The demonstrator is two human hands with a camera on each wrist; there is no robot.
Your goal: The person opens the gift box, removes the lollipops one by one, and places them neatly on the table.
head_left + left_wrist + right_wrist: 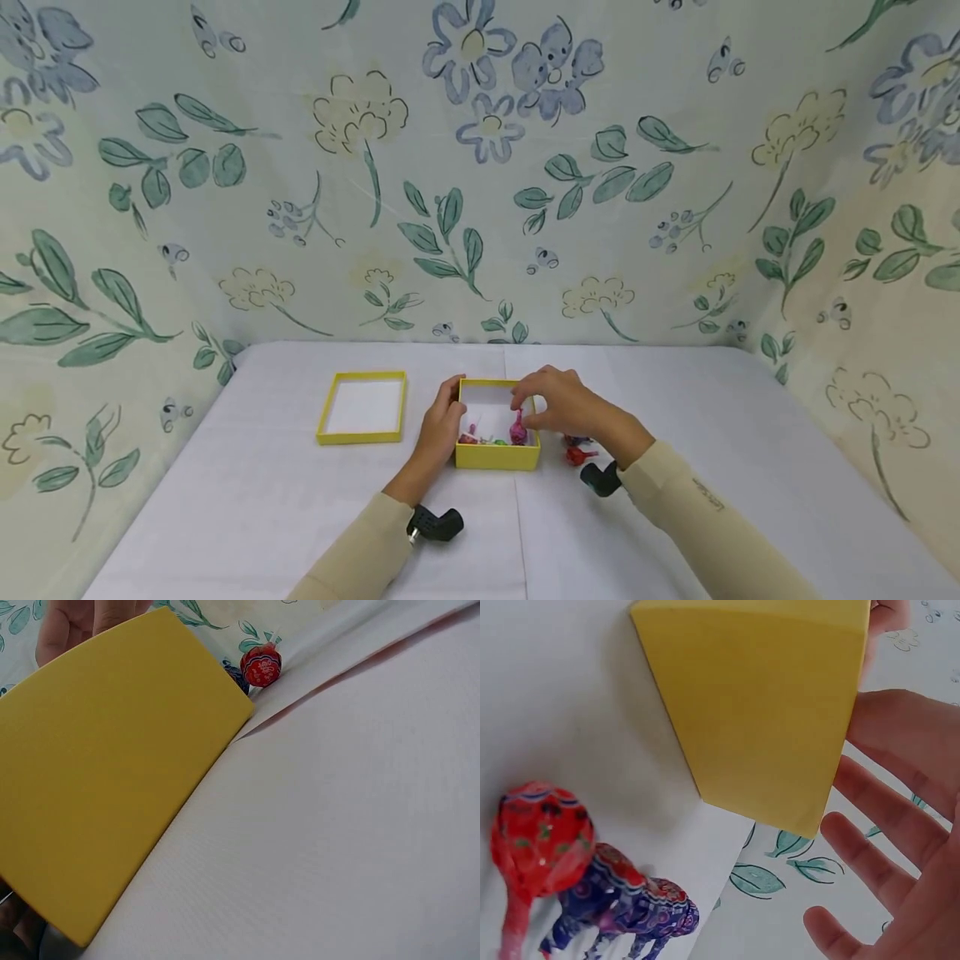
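Note:
A yellow box (497, 457) with a white inside stands open on the table. My left hand (437, 423) grips its left side, thumb at the rim. Over the box's right side, my right hand (561, 402) pinches a pink-wrapped lollipop (518, 431) by its upright stick, the other fingers spread outside the wall. Several small wrapped sweets (480, 439) lie along the near inner side of the box, partly hidden by its front wall. In the right wrist view, a red lollipop (543, 838) and purple-blue lollipops (626, 900) lie beside the box.
The yellow-rimmed lid (362, 439) lies inside up on the white tablecloth (285, 500), left of the box. A fold in the cloth runs near the box. Behind the table hangs a floral curtain (480, 250). Each wrist carries a black camera mount (438, 524).

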